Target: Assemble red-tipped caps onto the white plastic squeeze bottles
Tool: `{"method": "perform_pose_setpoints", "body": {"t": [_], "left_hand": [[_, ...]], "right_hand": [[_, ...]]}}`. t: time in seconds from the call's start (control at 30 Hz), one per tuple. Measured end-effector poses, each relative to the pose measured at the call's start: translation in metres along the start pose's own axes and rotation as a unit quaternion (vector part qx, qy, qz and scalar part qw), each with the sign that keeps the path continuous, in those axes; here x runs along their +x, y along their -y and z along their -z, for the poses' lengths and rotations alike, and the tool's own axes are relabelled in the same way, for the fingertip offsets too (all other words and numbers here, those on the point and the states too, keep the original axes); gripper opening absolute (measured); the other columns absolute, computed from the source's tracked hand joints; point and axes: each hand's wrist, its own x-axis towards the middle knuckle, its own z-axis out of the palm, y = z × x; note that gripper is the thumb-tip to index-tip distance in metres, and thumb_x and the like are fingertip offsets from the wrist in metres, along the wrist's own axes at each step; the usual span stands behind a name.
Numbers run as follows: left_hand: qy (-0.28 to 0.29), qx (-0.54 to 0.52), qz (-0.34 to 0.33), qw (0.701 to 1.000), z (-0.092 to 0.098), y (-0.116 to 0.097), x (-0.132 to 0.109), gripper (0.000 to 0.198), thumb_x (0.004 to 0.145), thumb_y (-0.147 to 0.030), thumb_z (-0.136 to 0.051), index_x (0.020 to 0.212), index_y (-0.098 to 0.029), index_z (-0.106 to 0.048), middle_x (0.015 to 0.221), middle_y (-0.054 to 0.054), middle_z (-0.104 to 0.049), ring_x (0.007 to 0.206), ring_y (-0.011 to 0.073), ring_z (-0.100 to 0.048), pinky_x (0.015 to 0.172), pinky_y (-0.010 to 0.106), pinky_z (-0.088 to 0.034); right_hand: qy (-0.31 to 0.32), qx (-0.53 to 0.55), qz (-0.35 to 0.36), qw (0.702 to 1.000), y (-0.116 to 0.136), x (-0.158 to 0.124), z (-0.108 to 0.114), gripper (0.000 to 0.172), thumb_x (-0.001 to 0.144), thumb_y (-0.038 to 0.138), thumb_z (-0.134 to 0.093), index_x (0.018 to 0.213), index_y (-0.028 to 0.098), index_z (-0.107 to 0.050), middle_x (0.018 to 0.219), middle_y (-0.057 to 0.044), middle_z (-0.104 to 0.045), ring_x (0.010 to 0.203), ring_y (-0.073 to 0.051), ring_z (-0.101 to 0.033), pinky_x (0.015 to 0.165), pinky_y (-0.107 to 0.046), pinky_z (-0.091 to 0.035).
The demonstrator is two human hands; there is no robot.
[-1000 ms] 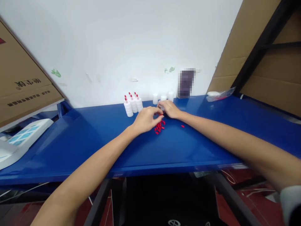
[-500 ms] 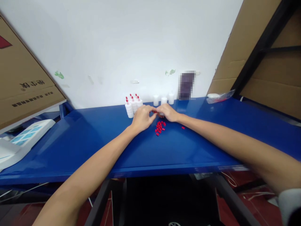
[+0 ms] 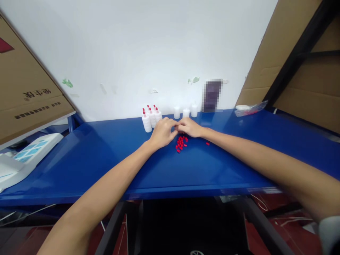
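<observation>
My left hand (image 3: 164, 132) and my right hand (image 3: 189, 126) meet over the blue table, fingertips pressed together. Both are closed in a pinch; what lies between them is hidden by the fingers. Just in front of them is a loose pile of small red caps (image 3: 180, 143), and one more red cap (image 3: 207, 143) lies apart, below my right wrist. Beyond my left hand stands a group of several white squeeze bottles with red-capped tips (image 3: 147, 123). Behind my right hand are three white bottles (image 3: 186, 113) without red tips showing.
The blue table (image 3: 111, 163) runs along a white wall. A white device with blue panels (image 3: 32, 150) sits at the left under a cardboard box (image 3: 29, 78). At the back right lies a clear plastic bag (image 3: 251, 108); a blurred dark object (image 3: 211, 95) leans on the wall.
Both hands stay together in nearly the same place. A bit of red that showed between the fingertips is now covered by the fingers. The whole view has shifted slightly.
</observation>
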Motion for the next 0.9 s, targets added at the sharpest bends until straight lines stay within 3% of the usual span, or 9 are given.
{"method": "perform_pose_setpoints", "body": {"t": [0.27,0.47,0.6,0.67,0.77,0.9], "left_hand": [[0.02,0.023,-0.005,1.0,0.0,-0.001,0.0,0.019,0.09,-0.017,-0.057,0.105,-0.015,-0.069,0.092,0.007,-0.071,0.085,0.0228,-0.059,0.08,0.038,-0.047],[0.048,0.054,-0.014,0.997,0.005,0.004,0.003,0.023,0.093,-0.016,-0.05,0.108,-0.016,-0.067,0.096,0.008,-0.069,0.09,0.023,-0.06,0.083,0.038,-0.047],[0.043,0.053,-0.038,0.997,0.028,0.015,0.006,0.022,0.098,-0.021,-0.045,0.104,-0.017,-0.066,0.096,0.009,-0.067,0.089,0.0211,-0.061,0.081,0.035,-0.047],[-0.013,0.083,-0.01,0.996,0.046,0.021,0.006,0.026,0.102,-0.03,-0.042,0.098,-0.017,-0.064,0.093,0.009,-0.066,0.086,0.0208,-0.059,0.08,0.035,-0.047],[-0.056,0.137,0.011,0.989,0.068,0.029,0.003,0.034,0.104,-0.034,-0.037,0.091,-0.017,-0.063,0.091,0.009,-0.063,0.083,0.0212,-0.056,0.08,0.036,-0.046],[-0.017,0.188,0.001,0.982,0.075,0.036,-0.001,0.033,0.101,-0.037,-0.043,0.089,-0.017,-0.066,0.098,0.011,-0.063,0.088,0.0236,-0.056,0.083,0.039,-0.044]], "right_hand": [[-0.018,-0.033,-0.035,0.999,0.003,0.002,-0.002,0.032,0.079,0.034,-0.042,0.053,0.017,-0.052,0.055,-0.003,-0.057,0.056,-0.014,-0.05,0.059,-0.029,-0.032],[-0.027,0.037,-0.011,0.999,0.001,0.001,-0.003,0.035,0.086,0.039,-0.048,0.058,0.018,-0.051,0.054,0.001,-0.053,0.055,-0.013,-0.048,0.058,-0.028,-0.034],[-0.024,0.159,-0.033,0.986,-0.005,0.004,-0.001,0.039,0.091,0.05,-0.052,0.069,0.018,-0.057,0.051,0.004,-0.05,0.049,-0.012,-0.047,0.055,-0.027,-0.037],[-0.04,0.182,-0.061,0.981,-0.009,0.006,0.0,0.045,0.094,0.053,-0.046,0.07,0.018,-0.059,0.048,0.003,-0.05,0.045,-0.011,-0.046,0.053,-0.027,-0.037],[-0.093,0.134,-0.075,0.984,-0.011,0.006,-0.003,0.045,0.093,0.053,-0.049,0.065,0.019,-0.057,0.047,0.003,-0.05,0.046,-0.011,-0.045,0.056,-0.027,-0.038],[-0.185,0.001,-0.013,0.983,-0.011,0.002,-0.009,0.034,0.08,0.039,-0.067,0.057,0.019,-0.053,0.057,0.001,-0.057,0.057,-0.012,-0.049,0.062,-0.027,-0.039]]}}
